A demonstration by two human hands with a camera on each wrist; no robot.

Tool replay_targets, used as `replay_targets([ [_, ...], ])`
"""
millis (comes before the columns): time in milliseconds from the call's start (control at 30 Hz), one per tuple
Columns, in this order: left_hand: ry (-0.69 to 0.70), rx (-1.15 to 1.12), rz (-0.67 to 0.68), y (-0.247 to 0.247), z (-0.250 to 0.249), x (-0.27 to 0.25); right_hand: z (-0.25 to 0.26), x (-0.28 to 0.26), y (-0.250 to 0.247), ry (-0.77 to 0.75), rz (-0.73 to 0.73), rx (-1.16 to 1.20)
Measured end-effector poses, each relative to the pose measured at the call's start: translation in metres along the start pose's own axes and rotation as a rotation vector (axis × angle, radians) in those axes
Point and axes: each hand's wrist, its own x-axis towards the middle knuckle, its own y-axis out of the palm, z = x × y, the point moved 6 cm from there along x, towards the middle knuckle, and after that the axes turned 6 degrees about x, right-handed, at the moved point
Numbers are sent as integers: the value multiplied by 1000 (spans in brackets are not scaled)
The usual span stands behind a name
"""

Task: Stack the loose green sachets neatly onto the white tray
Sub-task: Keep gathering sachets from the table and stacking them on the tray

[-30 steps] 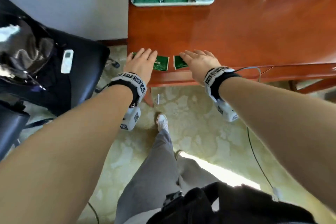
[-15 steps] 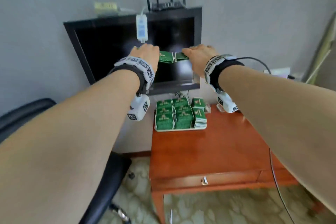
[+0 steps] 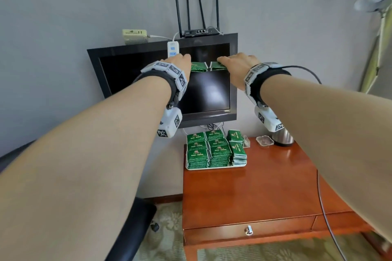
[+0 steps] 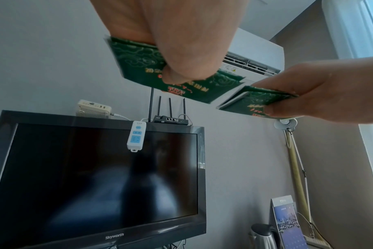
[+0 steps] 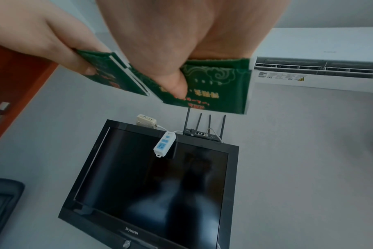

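Two green sachets (image 3: 199,67) (image 3: 218,66) hung in the air before the television (image 3: 207,95), one pinched in the left hand (image 3: 180,63), one in the right hand (image 3: 237,65). Only the wrist views showed the thumbs pressed underneath. Below, the white tray (image 3: 216,167) of stacked sachets (image 3: 214,150) sat on the red-brown table (image 3: 254,186) by the grey wall.

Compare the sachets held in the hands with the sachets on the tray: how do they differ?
The held sachets are a few, split between the left hand and right hand; the tray sachets are many.
The held sachets are up in the air in front of the TV; the tray sachets rest in neat stacks on the white tray.
Both are the same green printed packets.
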Motion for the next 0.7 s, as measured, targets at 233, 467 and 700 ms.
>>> replay_targets([
  [233,14,-30,17,30,6,4,4,8,20,17,-8,43],
  [467,36,-40,101,106,-6,21,-5,11,99,29,108,54],
  [700,10,-63,238,207,-23,79,-36,53,199,14,216,74],
])
